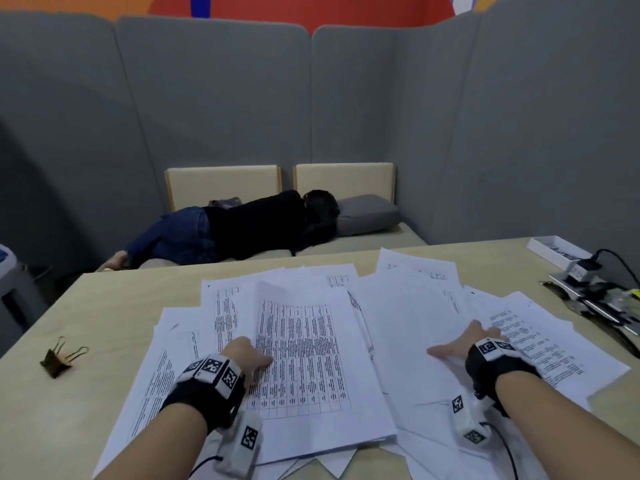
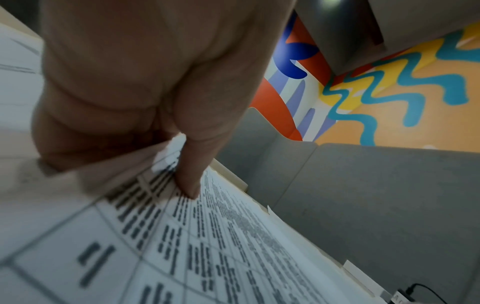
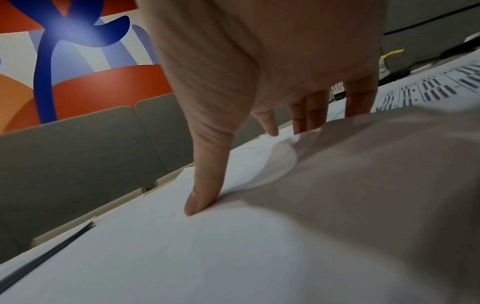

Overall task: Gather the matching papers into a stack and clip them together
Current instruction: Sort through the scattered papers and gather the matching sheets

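While the papers (image 1: 346,341) lie spread in a loose, messy heap over the middle of the bench (image 1: 86,393), we can see bare wood on the left side and along the far edge. The near sheets hang close to the front edge of the bench. On the bare left part sits one binder clip (image 1: 62,356), well apart from the heap, with its wire arms pointing away from us. On the far right the bench is crowded: one white tray (image 1: 554,251), one black cable (image 1: 620,261) and some dark gear we cannot make out.

We cannot count the sheets, there are too many and they overlap. Some show printed tables, some show plain white sides.

We have two hands on the heap. Our left hand (image 1: 247,356) grips the left edge of the table sheet (image 1: 301,355): the thumb (image 2: 192,164) presses on top, and the fingers go under the lifted paper. Our right hand (image 1: 462,342) lies flat on a blank sheet (image 1: 408,334), fingers (image 3: 309,115) straight and spread, thumb (image 3: 205,176) pressing down, holding nothing. The two hands are well apart. Each wrist wears a black band with small square marker tags.

Beyond the bench a person (image 1: 242,230) lies on a sofa (image 1: 363,244) before grey panels (image 1: 207,98).
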{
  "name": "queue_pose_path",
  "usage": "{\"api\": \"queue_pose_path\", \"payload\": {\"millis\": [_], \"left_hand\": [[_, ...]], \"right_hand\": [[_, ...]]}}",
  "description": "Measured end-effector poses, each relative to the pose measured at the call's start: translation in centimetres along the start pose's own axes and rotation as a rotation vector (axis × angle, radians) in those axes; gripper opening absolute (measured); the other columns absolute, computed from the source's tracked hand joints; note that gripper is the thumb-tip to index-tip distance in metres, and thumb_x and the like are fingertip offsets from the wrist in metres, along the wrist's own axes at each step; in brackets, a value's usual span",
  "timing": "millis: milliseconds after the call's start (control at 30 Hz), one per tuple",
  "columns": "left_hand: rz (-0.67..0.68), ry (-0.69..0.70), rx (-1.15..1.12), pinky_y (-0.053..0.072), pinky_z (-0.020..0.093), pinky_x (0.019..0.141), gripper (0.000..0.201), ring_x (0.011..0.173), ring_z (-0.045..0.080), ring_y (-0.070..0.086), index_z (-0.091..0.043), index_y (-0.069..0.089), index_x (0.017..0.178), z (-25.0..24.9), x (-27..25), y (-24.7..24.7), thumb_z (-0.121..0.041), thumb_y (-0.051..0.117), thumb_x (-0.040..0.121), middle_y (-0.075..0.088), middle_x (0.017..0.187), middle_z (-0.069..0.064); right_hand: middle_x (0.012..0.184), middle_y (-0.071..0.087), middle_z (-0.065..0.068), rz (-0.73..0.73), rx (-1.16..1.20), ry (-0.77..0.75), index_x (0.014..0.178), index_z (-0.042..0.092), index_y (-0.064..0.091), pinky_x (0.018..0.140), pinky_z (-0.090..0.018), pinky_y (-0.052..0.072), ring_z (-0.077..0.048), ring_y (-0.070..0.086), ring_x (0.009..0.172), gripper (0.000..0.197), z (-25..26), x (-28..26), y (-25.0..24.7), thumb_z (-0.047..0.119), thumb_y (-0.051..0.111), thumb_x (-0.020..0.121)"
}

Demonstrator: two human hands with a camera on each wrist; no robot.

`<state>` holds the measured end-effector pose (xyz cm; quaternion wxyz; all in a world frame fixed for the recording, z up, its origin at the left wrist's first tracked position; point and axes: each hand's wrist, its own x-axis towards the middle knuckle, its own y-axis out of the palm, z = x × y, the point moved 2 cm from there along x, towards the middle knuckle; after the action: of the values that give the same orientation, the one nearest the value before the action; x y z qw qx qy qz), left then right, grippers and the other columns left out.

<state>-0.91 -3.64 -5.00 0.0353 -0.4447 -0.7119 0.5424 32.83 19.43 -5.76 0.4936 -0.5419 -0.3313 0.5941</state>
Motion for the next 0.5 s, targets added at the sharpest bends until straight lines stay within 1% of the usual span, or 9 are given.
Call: {"api": "queue_pose_path", "payload": {"millis": [33, 100, 167, 200, 267, 333, 367, 433, 500], "left_hand": [[0.004, -0.001, 0.007, 0.036, 0.016, 0.044, 0.036, 0.056, 0.006, 0.049, -0.016, 0.040, 0.069, 0.0, 0.1, 0.0, -0.034, 0.061, 0.091, 0.050, 0.070, -0.003], [0.017, -0.007, 0.023, 0.037, 0.016, 0.044, 0.035, 0.054, 0.007, 0.049, -0.014, 0.041, 0.069, 0.0, 0.1, -0.1, -0.034, 0.061, 0.091, 0.051, 0.068, -0.002], [0.024, -0.010, 0.018, 0.037, 0.017, 0.043, 0.035, 0.054, 0.008, 0.050, -0.014, 0.042, 0.070, -0.1, 0.1, -0.2, -0.033, 0.062, 0.090, 0.051, 0.068, -0.002], [0.026, -0.008, 0.012, 0.037, 0.017, 0.043, 0.034, 0.054, 0.009, 0.051, -0.013, 0.042, 0.070, -0.2, 0.1, -0.2, -0.033, 0.062, 0.090, 0.052, 0.068, -0.001], [0.029, -0.011, 0.006, 0.038, 0.018, 0.043, 0.033, 0.054, 0.009, 0.051, -0.011, 0.045, 0.074, -0.2, -0.1, -0.2, -0.033, 0.062, 0.090, 0.052, 0.069, 0.000], [0.033, -0.012, 0.010, 0.038, 0.019, 0.044, 0.031, 0.056, 0.009, 0.051, -0.006, 0.050, 0.088, -0.2, -0.2, -0.2, -0.035, 0.062, 0.090, 0.053, 0.072, 0.000], [0.035, -0.012, 0.010, 0.039, 0.019, 0.045, 0.032, 0.058, 0.009, 0.052, -0.006, 0.050, 0.094, -0.1, -0.1, -0.2, -0.035, 0.062, 0.090, 0.053, 0.074, 0.000], [0.033, -0.013, -0.001, 0.040, 0.019, 0.046, 0.031, 0.061, 0.010, 0.052, -0.008, 0.048, 0.092, 0.0, -0.1, -0.1, -0.035, 0.063, 0.089, 0.052, 0.076, 0.000], [0.022, -0.014, -0.002, 0.039, 0.019, 0.046, 0.029, 0.061, 0.009, 0.051, -0.010, 0.046, 0.085, 0.0, 0.0, 0.0, -0.034, 0.063, 0.089, 0.050, 0.075, -0.001]], "right_hand": [[0.147, 0.028, -0.018, 0.010, 0.021, 0.010, 0.144, 0.011, 0.024, 0.102, -0.048, 0.041, -0.038, 0.033, 0.133, 0.120, -0.2, 0.5, -0.2, 0.061, 0.081, 0.051], [0.139, 0.043, -0.020, 0.056, 0.087, 0.018, 0.141, 0.004, 0.030, 0.089, -0.041, 0.048, -0.038, 0.048, 0.122, 0.115, -0.5, 1.0, -0.5, 0.050, 0.087, 0.053], [0.130, 0.054, -0.022, 0.067, 0.173, 0.023, 0.135, -0.004, 0.039, 0.078, -0.034, 0.045, -0.037, 0.055, 0.115, 0.096, -0.7, 1.1, -0.6, 0.033, 0.088, 0.061], [0.127, 0.056, -0.023, 0.065, 0.200, 0.017, 0.132, -0.007, 0.043, 0.078, -0.034, 0.044, -0.037, 0.056, 0.114, 0.086, -0.7, 0.8, -0.8, 0.027, 0.087, 0.066], [0.130, 0.055, -0.022, 0.076, 0.212, 0.007, 0.131, -0.007, 0.046, 0.087, -0.036, 0.045, -0.036, 0.054, 0.119, 0.077, -0.4, 0.2, -1.0, 0.024, 0.083, 0.071], [0.132, 0.055, -0.018, 0.091, 0.217, -0.015, 0.131, -0.002, 0.049, 0.095, -0.035, 0.045, -0.034, 0.054, 0.119, 0.076, -0.4, 0.3, -1.0, 0.027, 0.084, 0.069], [0.132, 0.056, -0.016, 0.087, 0.216, -0.033, 0.129, 0.002, 0.052, 0.096, -0.035, 0.046, -0.033, 0.055, 0.118, 0.078, -0.3, 0.5, -0.9, 0.033, 0.085, 0.065], [0.131, 0.056, -0.012, 0.050, 0.196, -0.074, 0.127, 0.011, 0.056, 0.097, -0.039, 0.048, -0.031, 0.056, 0.116, 0.092, -0.7, 3.0, 0.1, 0.052, 0.083, 0.050], [0.133, 0.052, -0.011, 0.047, 0.161, -0.099, 0.132, 0.014, 0.053, 0.097, -0.042, 0.048, -0.031, 0.055, 0.117, 0.111, -1.2, 5.5, 1.2, 0.063, 0.077, 0.035]]}}
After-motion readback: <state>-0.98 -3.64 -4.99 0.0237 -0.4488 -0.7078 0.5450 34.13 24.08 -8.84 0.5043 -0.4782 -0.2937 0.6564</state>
